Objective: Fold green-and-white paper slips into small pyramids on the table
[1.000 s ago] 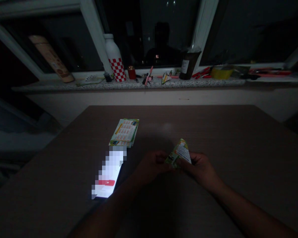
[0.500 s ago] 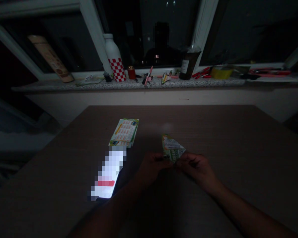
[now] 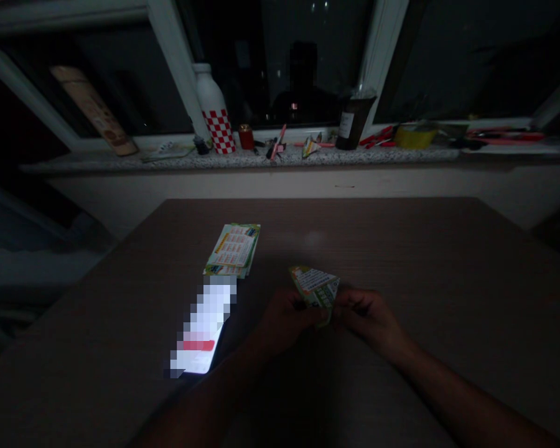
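Note:
A small piece of printed paper (image 3: pixel 316 287), green and white and folded to a pointed shape, is held over the table between my hands. My left hand (image 3: pixel 284 318) grips its lower left part, thumb lying on top. At the right edge of the paper, my right hand (image 3: pixel 373 317) has its fingers closed in a pinch; dim light blurs the fingertips. A stack of similar printed sheets (image 3: pixel 236 246) lies on the table to the left, beyond a lit phone (image 3: pixel 205 317).
The brown wooden table (image 3: pixel 401 236) meets a wall below a speckled windowsill (image 3: pixel 256 160). On the sill stand a checkered white bottle (image 3: pixel 217 118), a tan tumbler (image 3: pixel 93 112), a red jar (image 3: pixel 246 137), a dark cup (image 3: pixel 350 124), a small folded paper piece (image 3: pixel 310 146) and yellow tape (image 3: pixel 415 137).
The folded paper has turned counterclockwise, its upper tip swinging left and lower. My left hand stays on it; my right hand has barely moved.

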`<state>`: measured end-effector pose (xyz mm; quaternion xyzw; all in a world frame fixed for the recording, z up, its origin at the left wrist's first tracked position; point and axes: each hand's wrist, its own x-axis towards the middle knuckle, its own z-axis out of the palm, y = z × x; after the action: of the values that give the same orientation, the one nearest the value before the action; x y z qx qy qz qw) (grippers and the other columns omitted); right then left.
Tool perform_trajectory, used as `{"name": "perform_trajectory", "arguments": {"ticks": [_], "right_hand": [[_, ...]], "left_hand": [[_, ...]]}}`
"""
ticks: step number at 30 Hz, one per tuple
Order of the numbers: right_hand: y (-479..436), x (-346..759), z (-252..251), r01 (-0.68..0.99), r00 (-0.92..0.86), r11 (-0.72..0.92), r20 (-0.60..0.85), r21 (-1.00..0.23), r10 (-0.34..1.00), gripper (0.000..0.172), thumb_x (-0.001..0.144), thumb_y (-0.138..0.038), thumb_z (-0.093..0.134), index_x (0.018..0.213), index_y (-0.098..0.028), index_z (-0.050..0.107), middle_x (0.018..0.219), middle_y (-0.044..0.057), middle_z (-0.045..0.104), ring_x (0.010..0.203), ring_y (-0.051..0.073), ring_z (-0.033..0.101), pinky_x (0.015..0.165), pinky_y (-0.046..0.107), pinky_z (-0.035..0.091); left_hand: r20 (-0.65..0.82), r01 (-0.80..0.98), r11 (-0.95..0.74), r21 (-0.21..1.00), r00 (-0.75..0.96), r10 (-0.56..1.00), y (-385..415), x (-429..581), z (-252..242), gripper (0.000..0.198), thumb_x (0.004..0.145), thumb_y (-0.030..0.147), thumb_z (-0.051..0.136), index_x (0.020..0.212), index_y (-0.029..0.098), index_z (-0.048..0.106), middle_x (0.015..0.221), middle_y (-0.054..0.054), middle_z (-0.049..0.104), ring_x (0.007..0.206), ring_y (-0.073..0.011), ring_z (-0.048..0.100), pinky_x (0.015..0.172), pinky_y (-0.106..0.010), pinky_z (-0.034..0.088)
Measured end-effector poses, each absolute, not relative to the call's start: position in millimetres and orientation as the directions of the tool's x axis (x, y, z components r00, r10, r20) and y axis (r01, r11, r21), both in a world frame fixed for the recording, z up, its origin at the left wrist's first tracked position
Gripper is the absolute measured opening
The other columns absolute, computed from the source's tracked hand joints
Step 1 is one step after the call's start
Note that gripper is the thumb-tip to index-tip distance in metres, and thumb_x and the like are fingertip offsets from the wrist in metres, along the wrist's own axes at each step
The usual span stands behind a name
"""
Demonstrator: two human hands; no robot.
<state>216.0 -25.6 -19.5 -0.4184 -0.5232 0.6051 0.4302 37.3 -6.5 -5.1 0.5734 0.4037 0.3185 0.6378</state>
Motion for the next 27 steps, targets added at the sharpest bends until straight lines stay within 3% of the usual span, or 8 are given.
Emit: {"name": "perform_trajectory", "arguments": {"ticks": [10,17,27], "right_hand": [[-25.5,211.6,-22.7,-0.19,-0.232,-0.088,-0.042,-0.978,0.972,0.013,0.068,-0.022,0.069,0.058,-0.016,0.063,0.055,-0.001,0.06,0.05,0.009,0.051,0.05,0.021,0.04],[-28.0,202.6,-26.4,-0.311,-0.165,-0.056,-0.004,-0.949,0.986,0.01,0.066,-0.02,0.071,0.064,-0.017,0.062,0.057,-0.003,0.059,0.052,0.009,0.051,0.051,0.02,0.04],[-27.1,199.0,-24.2,-0.183,-0.144,-0.045,-0.019,-0.982,0.989,0.013,0.062,-0.019,0.071,0.063,-0.017,0.058,0.06,-0.002,0.062,0.054,0.01,0.054,0.055,0.022,0.042]], "left_hand": [[-0.155,0.011,0.171,0.985,0.485,0.861,-7.9,39.6,-8.6,0.014,0.07,0.026,0.065,0.073,0.013,0.068,0.068,-0.001,0.063,0.06,-0.0118,0.052,0.06,-0.024,0.04],[-0.138,0.022,0.142,0.99,0.417,0.898,-10.7,42.0,-8.9,0.013,0.07,0.024,0.065,0.074,0.013,0.069,0.064,0.001,0.06,0.057,-0.0103,0.049,0.056,-0.021,0.036],[-0.122,0.005,0.13,0.992,0.387,0.914,-10.5,43.6,-11.6,0.017,0.07,0.025,0.065,0.08,0.013,0.071,0.07,-0.001,0.065,0.062,-0.0129,0.053,0.062,-0.023,0.039]]}}
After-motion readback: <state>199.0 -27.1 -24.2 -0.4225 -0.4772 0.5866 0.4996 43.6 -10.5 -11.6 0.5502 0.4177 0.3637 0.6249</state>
